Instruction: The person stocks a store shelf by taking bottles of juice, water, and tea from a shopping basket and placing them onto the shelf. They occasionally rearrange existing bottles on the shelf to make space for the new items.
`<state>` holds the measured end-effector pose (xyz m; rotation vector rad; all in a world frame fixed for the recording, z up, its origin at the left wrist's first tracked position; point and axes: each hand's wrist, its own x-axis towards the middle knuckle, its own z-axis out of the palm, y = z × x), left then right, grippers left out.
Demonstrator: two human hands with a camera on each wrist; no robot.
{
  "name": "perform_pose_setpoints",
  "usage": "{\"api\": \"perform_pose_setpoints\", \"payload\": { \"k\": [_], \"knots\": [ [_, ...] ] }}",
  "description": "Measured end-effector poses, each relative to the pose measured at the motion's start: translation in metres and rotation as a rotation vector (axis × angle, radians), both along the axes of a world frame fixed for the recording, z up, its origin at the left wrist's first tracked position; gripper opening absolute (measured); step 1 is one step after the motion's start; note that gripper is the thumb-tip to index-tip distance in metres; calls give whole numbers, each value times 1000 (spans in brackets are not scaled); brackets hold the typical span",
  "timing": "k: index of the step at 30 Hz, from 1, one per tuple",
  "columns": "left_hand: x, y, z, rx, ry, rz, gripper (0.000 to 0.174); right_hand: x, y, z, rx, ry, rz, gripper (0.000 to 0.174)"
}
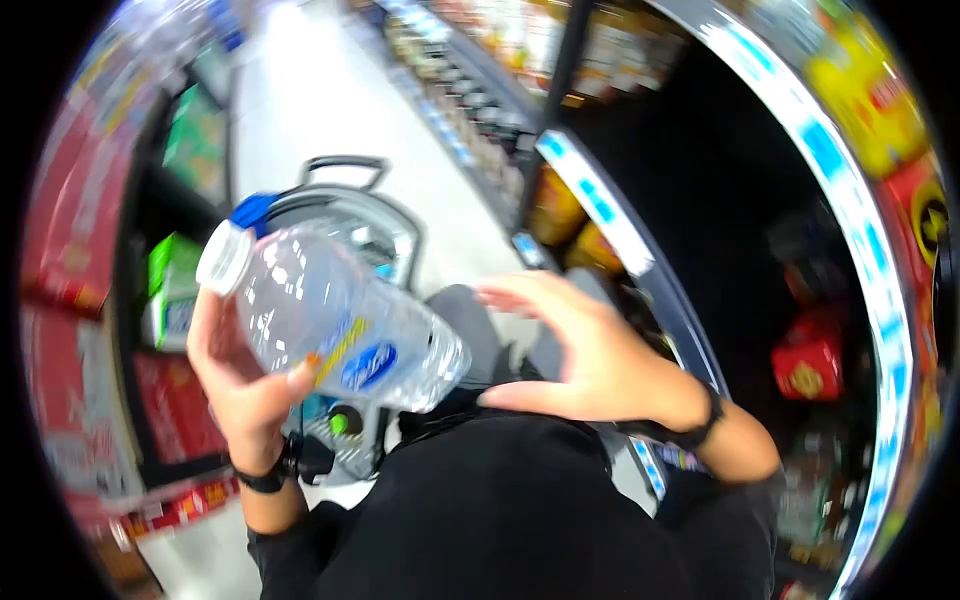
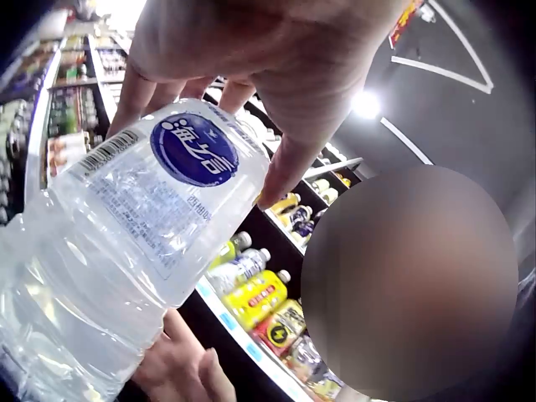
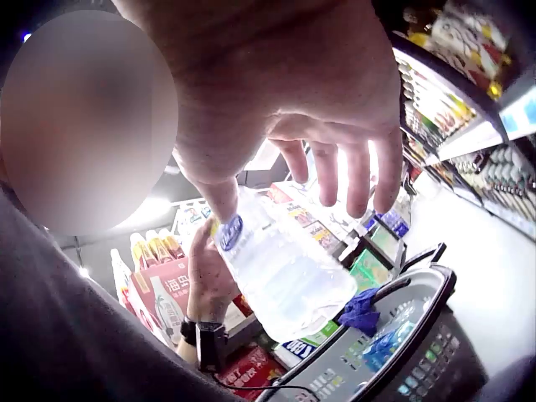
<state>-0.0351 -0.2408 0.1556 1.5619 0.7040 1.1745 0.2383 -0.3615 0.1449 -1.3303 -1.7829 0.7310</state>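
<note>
A large clear plastic bottle point(image 1: 300, 290) with a white cap point(image 1: 226, 257) and a blue oval logo lies tilted across the front of my body. My left hand point(image 1: 245, 385) grips it round the upper part, thumb on the near side and fingers behind. In the left wrist view, the bottle point(image 2: 126, 218) shows its barcode and printed label, with clear liquid inside. My right hand point(image 1: 590, 350) is off the bottle's base end, fingers and thumb spread with nothing between them. From the right wrist, that hand point(image 3: 285, 109) appears above the bottle point(image 3: 280, 260).
A grey shopping basket point(image 1: 412, 235) stands on the floor beyond the bottle, with bottles and a blue cloth-like item point(image 3: 360, 311) at its rim. Stacked red cartons point(image 1: 75, 220) line the left side. Shelves with a price-label edge point(image 1: 850, 200) run along the right.
</note>
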Motion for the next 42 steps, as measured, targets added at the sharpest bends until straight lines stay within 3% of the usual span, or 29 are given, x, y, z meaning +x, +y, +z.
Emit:
{"api": "perform_pose_setpoints", "payload": {
  "k": [2, 5, 7, 11, 14, 18, 20, 22, 27, 32, 35, 42],
  "knots": [
    [35, -8, 1, -129, -127, -159, 98, -11, 0, -17, -70, 236, 51, 87],
    [73, -18, 0, -313, -157, -365, 98, -16, -18, -28, -105, 382, 2, 92],
    [96, -23, -10, -337, -226, -438, 94, -14, -28, -29, -195, 744, -25, 89],
    [133, -34, -19, -412, -236, -608, 88, 9, -63, -13, -371, 911, -286, 76],
    [135, -38, -29, -311, -145, -560, 77, 37, -89, -9, -278, 1032, -524, 58],
    [121, -27, -42, -385, -158, -561, 67, 91, -101, 6, -141, 989, -866, 44],
    [115, -22, -42, -346, -150, -483, 63, 135, -105, -10, 22, 790, -1051, 38],
    [110, -20, -41, -345, -181, -448, 60, 168, -104, -14, 177, 624, -1109, 34],
    [96, -7, -41, -387, -234, -346, 56, 253, -109, -49, 280, 541, -1184, 25],
    [90, 2, -44, -413, -285, -272, 51, 277, -103, -63, 344, 589, -1198, 28],
    [81, 13, -52, -377, -326, -317, 47, 285, -105, -65, 411, 488, -1162, 36],
    [75, 32, -66, -404, -328, -314, 48, 296, -133, -67, 288, 321, -1176, 48]
  ]
}}
